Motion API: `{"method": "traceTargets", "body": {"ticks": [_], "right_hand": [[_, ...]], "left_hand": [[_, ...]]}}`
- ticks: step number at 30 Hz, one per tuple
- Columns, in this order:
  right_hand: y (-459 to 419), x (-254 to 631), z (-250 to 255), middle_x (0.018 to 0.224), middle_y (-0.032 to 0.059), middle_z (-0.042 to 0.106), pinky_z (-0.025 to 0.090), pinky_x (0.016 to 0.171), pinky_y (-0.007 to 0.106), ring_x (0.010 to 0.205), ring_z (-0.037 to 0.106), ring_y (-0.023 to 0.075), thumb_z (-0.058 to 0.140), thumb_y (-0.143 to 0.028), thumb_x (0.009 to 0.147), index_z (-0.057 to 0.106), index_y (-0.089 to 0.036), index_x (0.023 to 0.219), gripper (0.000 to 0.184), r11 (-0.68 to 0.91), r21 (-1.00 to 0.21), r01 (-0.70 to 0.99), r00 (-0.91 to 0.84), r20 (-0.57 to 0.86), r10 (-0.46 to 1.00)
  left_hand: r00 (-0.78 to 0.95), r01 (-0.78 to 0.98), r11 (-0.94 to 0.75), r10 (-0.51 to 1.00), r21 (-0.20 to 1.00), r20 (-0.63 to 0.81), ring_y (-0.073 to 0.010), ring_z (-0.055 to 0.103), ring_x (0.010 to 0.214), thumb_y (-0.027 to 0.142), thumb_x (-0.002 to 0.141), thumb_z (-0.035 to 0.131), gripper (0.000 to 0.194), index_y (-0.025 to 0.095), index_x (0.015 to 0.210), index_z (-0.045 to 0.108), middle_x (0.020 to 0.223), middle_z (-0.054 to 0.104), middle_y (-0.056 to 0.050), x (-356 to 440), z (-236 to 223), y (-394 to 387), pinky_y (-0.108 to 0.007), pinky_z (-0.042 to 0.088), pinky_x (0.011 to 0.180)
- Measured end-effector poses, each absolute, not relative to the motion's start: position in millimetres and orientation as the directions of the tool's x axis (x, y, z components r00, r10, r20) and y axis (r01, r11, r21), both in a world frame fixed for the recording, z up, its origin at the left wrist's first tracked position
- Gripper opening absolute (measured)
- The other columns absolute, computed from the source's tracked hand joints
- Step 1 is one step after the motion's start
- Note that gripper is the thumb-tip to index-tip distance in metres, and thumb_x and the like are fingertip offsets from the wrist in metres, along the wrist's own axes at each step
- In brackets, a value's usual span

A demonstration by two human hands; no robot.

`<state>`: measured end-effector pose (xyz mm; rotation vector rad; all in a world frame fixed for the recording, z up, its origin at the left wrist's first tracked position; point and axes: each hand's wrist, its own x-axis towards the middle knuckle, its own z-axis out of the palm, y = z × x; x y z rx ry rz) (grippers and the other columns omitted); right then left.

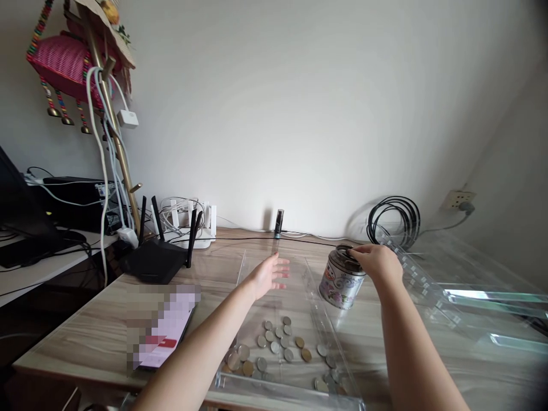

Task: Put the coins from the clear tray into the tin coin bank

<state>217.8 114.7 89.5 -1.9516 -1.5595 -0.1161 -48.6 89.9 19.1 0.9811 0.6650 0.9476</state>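
My right hand [377,261] grips the rim of a small printed tin can [341,278], which is tilted toward the left over the wooden table [98,319]. My left hand [269,274] hovers open, fingers stretched out, above the far end of a clear plastic tray [291,394]. Several coins [278,348] lie scattered in the near half of that tray. The left hand holds nothing and touches nothing I can see.
A phone [165,331] lies at the left. A black router [156,257] and a white router [188,225] stand at the back left. A small dark bottle [278,222] and coiled black cable [394,220] are by the wall. More clear trays [462,285] lie right.
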Motion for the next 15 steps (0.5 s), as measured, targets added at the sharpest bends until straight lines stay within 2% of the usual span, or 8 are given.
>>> {"method": "traceTargets", "body": {"ticks": [4,8,10,13,15], "right_hand": [[114.3,213.3,86.8,0.080,0.0121,0.057,0.035,0.057,0.036,0.077,0.049,0.0262,0.052,-0.038,0.061,0.066,-0.020,0.067,0.024,0.000,-0.328,0.945,0.188,0.543,0.818],[110.6,213.0,86.3,0.083,0.0108,0.057,0.036,0.060,0.037,0.076,0.049,0.0258,0.051,-0.037,0.062,0.066,-0.020,0.067,0.023,0.009,-0.293,0.956,0.152,0.521,0.840],[105.5,208.2,88.5,0.085,0.0100,0.057,0.037,0.061,0.036,0.077,0.049,0.0247,0.047,-0.037,0.066,0.064,-0.020,0.072,0.026,0.047,-0.285,0.957,0.145,0.616,0.774],[96.2,185.3,90.8,0.085,0.0071,0.058,0.038,0.064,0.030,0.072,0.051,0.0179,0.041,-0.036,0.071,0.060,-0.018,0.080,0.028,0.240,-0.321,0.916,0.109,0.777,0.620],[90.9,158.7,85.7,0.080,0.0050,0.059,0.039,0.060,0.026,0.065,0.052,0.0142,0.039,-0.036,0.073,0.059,-0.017,0.079,0.029,0.383,-0.381,0.841,0.015,0.725,0.688]], "left_hand": [[0.443,-0.296,0.240,0.892,0.925,-0.089,-0.0223,0.046,0.095,0.051,0.069,0.042,0.044,0.016,0.093,0.054,0.105,0.048,-0.012,-47.8,19.3,89.1,-0.031,0.043,0.067],[0.442,-0.267,0.257,0.889,0.929,-0.119,-0.0192,0.050,0.087,0.050,0.070,0.041,0.041,0.016,0.090,0.054,0.098,0.052,-0.010,-46.9,17.8,90.0,-0.029,0.043,0.064],[0.399,-0.221,0.223,0.909,0.949,-0.121,-0.0175,0.052,0.084,0.048,0.070,0.042,0.039,0.015,0.088,0.054,0.095,0.053,-0.009,-46.2,16.6,90.9,-0.027,0.043,0.061],[0.261,-0.098,0.112,0.962,0.989,-0.083,-0.0146,0.053,0.078,0.041,0.070,0.043,0.032,0.015,0.084,0.055,0.090,0.055,-0.008,-46.9,16.8,92.6,-0.022,0.042,0.056],[0.125,-0.044,0.015,0.992,0.999,-0.010,-0.0128,0.053,0.076,0.034,0.071,0.043,0.026,0.014,0.084,0.055,0.088,0.057,-0.007,-50.5,19.4,94.0,-0.018,0.040,0.053]]}}
